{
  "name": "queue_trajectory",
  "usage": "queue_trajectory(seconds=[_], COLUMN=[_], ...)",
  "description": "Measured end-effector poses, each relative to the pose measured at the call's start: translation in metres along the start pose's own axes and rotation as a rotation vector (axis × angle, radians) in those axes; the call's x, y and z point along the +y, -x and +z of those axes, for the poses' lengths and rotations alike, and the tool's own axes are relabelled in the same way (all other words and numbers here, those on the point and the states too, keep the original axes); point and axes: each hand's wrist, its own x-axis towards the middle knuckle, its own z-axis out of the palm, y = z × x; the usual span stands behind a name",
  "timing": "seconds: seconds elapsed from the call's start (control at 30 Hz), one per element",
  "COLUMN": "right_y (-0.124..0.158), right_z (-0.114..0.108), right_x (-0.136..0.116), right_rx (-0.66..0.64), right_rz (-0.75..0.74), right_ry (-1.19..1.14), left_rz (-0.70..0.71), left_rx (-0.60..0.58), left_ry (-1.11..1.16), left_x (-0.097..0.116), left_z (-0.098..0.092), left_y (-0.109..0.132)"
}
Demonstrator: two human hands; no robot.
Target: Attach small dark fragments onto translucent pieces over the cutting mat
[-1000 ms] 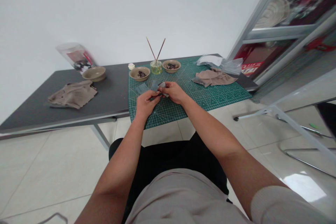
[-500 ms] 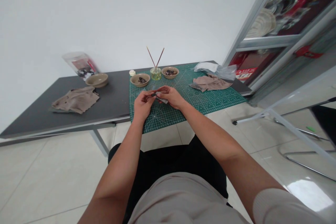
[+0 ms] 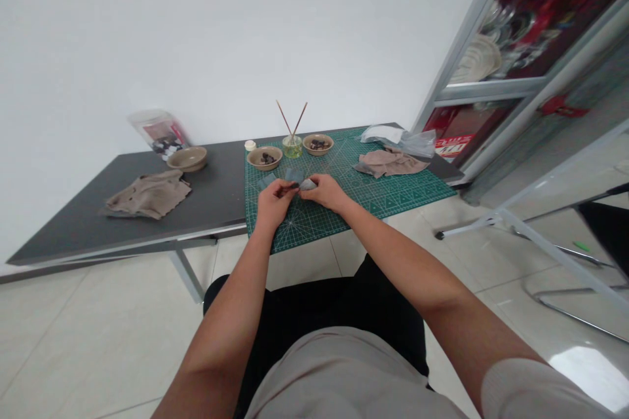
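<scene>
Over the green cutting mat (image 3: pixel 334 215) my two hands meet. My left hand (image 3: pixel 272 203) pinches a small dark piece (image 3: pixel 295 185) between thumb and fingers; its exact kind is too small to make out. My right hand (image 3: pixel 327 192) is closed on a grey folded sheet (image 3: pixel 308 184) that looks like sandpaper, right beside the dark piece. Just beyond the fingers, more grey sheets (image 3: pixel 293 175) lie on the mat. Behind them stand two tan bowls, a left one (image 3: pixel 255 161) and a right one (image 3: pixel 314 150), each with dark pieces inside.
A glass jar (image 3: pixel 292 147) with two thin sticks stands between the bowls, near a small white object (image 3: pixel 250 145). At left are a brown cloth (image 3: pixel 147 196), another bowl (image 3: pixel 187 159) and a clear container (image 3: pixel 156 132). A second cloth (image 3: pixel 390 162) and plastic bag (image 3: pixel 413 141) lie right.
My hands have drawn slightly apart, and the grey sheet in my right hand now shows differently. Grey sheets on the mat have come into sight. The camera has tilted up a little.
</scene>
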Motion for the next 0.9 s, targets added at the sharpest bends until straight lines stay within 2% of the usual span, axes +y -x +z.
queue_trajectory(seconds=[0.07,0.23,0.33,0.43,0.5,0.67,0.9], right_y=[0.000,0.001,0.005,0.010,0.013,0.022,0.027], right_z=[-0.004,-0.006,-0.005,-0.003,-0.004,-0.010,-0.012], right_x=[0.000,0.009,0.011,0.008,0.007,0.008,0.008], right_rx=[0.067,0.107,0.125,0.242,0.277,-0.008,-0.001], right_rz=[-0.041,0.042,0.027,-0.049,-0.076,-0.204,-0.218], right_ry=[0.095,-0.018,0.197,0.469,0.543,0.371,0.374], left_rz=[-0.003,0.041,0.071,0.104,0.115,0.152,0.228], left_rx=[0.024,0.091,0.016,-0.074,-0.132,-0.240,-0.310], left_ry=[-0.033,-0.175,-0.271,-0.372,-0.427,-0.593,-0.645], left_x=[0.000,0.002,0.004,0.005,0.005,0.007,0.013], left_z=[-0.001,-0.001,0.000,0.001,0.002,0.006,0.008], left_y=[0.000,0.003,0.005,0.006,0.005,0.003,0.005])
